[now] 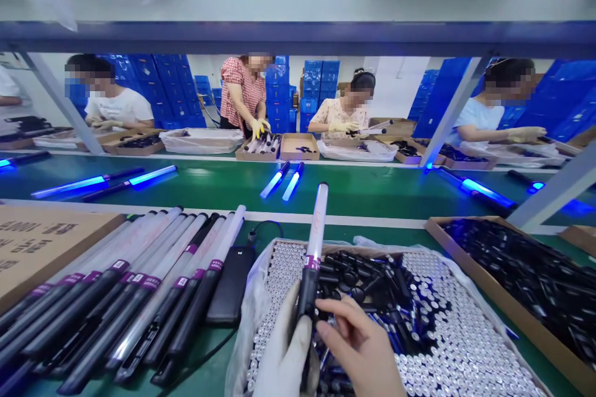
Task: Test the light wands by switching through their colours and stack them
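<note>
Left hand (284, 353), gloved in white, wraps around the black handle of a light stick (313, 254) and holds it upright over the tray of batteries (465, 347). Right hand (361, 341), bare, comes in at the handle's base, fingers (333, 307) pinched at the end of it; whether they grip a small part there, I can't tell.

Off to the left, a row of finished sticks (139, 285) lies on the green surface (205, 347), with a black power bank (230, 285) just beside them. To the right, a cardboard box of black parts (526, 273).

Risk from here: the stick is held only low down, so a loose grip could tip its white tube into the loose black caps (358, 279) heaped on the batteries and scatter them.

Handle's lower end is hidden behind both hands, and the lettering on the tube is too small to read.
</note>
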{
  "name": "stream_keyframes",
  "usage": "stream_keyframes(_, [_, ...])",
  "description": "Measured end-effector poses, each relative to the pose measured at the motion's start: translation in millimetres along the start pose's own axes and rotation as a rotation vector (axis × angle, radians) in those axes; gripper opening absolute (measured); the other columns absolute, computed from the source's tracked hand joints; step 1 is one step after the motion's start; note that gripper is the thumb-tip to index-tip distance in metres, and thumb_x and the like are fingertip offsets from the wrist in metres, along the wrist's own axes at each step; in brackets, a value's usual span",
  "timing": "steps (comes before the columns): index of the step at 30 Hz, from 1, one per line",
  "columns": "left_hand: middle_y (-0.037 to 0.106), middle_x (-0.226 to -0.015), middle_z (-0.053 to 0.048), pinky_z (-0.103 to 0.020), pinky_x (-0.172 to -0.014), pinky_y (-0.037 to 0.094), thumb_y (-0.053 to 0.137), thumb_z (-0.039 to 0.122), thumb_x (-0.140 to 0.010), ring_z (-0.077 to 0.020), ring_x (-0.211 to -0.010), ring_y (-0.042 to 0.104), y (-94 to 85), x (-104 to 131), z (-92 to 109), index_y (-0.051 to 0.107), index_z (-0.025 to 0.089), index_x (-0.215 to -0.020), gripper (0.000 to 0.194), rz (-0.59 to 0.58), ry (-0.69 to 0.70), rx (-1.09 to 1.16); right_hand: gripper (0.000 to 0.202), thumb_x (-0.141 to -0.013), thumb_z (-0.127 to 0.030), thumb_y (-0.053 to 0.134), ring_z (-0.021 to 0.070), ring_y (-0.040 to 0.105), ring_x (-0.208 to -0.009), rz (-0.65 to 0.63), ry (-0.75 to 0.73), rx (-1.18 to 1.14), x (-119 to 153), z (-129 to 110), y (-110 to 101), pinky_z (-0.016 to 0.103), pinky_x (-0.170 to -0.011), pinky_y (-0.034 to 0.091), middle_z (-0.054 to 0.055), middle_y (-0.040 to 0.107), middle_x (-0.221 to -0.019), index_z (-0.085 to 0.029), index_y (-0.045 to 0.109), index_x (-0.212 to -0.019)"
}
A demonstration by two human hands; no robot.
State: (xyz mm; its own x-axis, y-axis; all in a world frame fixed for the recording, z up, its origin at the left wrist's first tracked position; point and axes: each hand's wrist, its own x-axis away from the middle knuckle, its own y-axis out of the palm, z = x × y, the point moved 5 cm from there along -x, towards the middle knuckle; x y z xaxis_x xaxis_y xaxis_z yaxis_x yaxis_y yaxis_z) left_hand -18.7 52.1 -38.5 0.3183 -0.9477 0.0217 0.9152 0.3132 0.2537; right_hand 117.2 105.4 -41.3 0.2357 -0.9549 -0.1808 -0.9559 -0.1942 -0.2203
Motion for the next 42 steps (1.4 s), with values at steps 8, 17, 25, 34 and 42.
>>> stream_keyframes(8, [0.063,-0.093,-0.004,-0.021,-0.058,0.053,0.055,0.034,-0.092,-0.0078,-0.069,0.06,11.0,-1,-13,0.056,0.012,-0.116,0.032,-0.042,-0.157,0.079,0.025,-0.092,-0.035,0.051,0.0159,0.055,-0.068,0.089,-0.088,0.382,-31,-4,-86,0.026,-0.06,0.044,0.003,0.058,-0.084,-0.022,0.072,-0.096])
stream_keyframes(17, [0.062,-0.087,-0.003,-0.015,-0.047,0.046,0.052,0.038,-0.093,-0.004,-0.057,0.054,6.6,0,-14,0.055,0.013,-0.118,0.036,-0.019,-0.197,0.174,0.024,-0.089,-0.016,0.057,0.0296,0.061,-0.1,-0.391,-0.135,0.97,-94,29,-21,0.041,-0.09,0.049,0.013,0.064,-0.101,-0.013,0.072,-0.108])
stream_keyframes(25, [0.065,-0.088,-0.003,-0.012,-0.04,0.039,0.059,0.034,-0.089,-0.0011,-0.047,0.048,8.7,-4,-22,0.048,0.016,-0.132,0.048,-0.012,-0.251,0.268,0.016,-0.082,-0.014,0.069,0.0229,0.061,-0.1,-0.411,-0.184,0.993,-115,41,-9,0.037,-0.091,0.047,0.007,0.065,-0.104,-0.015,0.07,-0.099])
stream_keyframes(34, [0.065,-0.102,-0.007,-0.012,-0.044,0.042,0.063,0.028,-0.085,-0.0028,-0.055,0.055,9.2,-6,-29,0.043,0.02,-0.137,0.057,0.004,-0.298,0.333,0.016,-0.081,-0.01,0.065,0.0209,0.062,-0.087,-0.266,-0.204,0.951,-106,30,-27,0.033,-0.079,0.05,0.004,0.067,-0.092,-0.017,0.065,-0.095])
stream_keyframes(42, [0.063,-0.098,-0.005,-0.024,-0.063,0.054,0.054,0.036,-0.092,-0.0097,-0.074,0.061,0.3,0,-25,0.056,0.013,-0.117,0.034,-0.035,-0.214,0.318,0.022,-0.084,-0.01,0.06,0.0224,0.06,-0.101,-0.321,-0.197,0.921,-82,34,-43,0.035,-0.093,0.048,0.006,0.065,-0.103,-0.02,0.07,-0.102])
